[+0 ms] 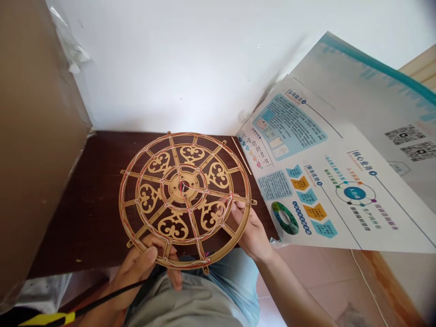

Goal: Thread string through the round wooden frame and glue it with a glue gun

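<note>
Left hand [145, 261] and right hand [251, 230] are grasping a round, gold-coloured openwork frame [175, 193] carrying red-and-white wires [203, 262]. Wire handling is apparently proceeding, the next move probably demanding steady support.

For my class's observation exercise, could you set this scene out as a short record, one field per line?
Main object: round gold frame, tilted, with scrollwork panels between its spokes
Wiring: red and white wires along the rings and at the hub
Left hand: grips the near-left rim, thumb on top
Right hand: at the right side, partly behind the rim; exact grip unclear
Foreground: black cord with a yellow end, crossing before the left forearm
Surface: dark table
Right side: printed sheets
Behind: white wall
</note>
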Available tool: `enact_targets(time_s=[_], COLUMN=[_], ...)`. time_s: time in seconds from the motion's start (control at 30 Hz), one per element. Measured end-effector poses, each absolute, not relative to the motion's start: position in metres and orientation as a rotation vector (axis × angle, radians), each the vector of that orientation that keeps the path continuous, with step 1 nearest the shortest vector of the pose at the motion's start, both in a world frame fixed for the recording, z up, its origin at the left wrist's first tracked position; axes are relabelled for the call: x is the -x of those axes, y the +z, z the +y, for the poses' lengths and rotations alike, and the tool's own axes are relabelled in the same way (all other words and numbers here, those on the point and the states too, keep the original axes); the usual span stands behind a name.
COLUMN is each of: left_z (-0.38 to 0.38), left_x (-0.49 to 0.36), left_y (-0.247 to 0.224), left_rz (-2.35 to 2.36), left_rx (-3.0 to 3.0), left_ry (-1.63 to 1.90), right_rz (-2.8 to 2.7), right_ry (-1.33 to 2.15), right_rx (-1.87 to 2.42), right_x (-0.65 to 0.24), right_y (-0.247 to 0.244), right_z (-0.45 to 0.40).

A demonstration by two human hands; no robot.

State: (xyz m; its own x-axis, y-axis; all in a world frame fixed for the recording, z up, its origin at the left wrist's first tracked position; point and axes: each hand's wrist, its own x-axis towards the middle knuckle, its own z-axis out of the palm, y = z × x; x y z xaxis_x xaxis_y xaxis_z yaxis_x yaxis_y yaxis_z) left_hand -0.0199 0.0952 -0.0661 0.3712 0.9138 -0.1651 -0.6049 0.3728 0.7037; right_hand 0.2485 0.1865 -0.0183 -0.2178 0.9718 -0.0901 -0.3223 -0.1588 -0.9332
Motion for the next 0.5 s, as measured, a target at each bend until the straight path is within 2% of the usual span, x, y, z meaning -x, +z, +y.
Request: enact_targets(time_s=[0.5], left_z=[0.099], left_x=[0.012], left_y=[-0.073], left_rz=[0.496], left_rx=[-0.824], left_ry=[0.982], right_rz=[-0.805], right_ry=[1.775], right_rx=[0.935], right_x=[-0.222], right_y=[-0.013], right_z=[0.191])
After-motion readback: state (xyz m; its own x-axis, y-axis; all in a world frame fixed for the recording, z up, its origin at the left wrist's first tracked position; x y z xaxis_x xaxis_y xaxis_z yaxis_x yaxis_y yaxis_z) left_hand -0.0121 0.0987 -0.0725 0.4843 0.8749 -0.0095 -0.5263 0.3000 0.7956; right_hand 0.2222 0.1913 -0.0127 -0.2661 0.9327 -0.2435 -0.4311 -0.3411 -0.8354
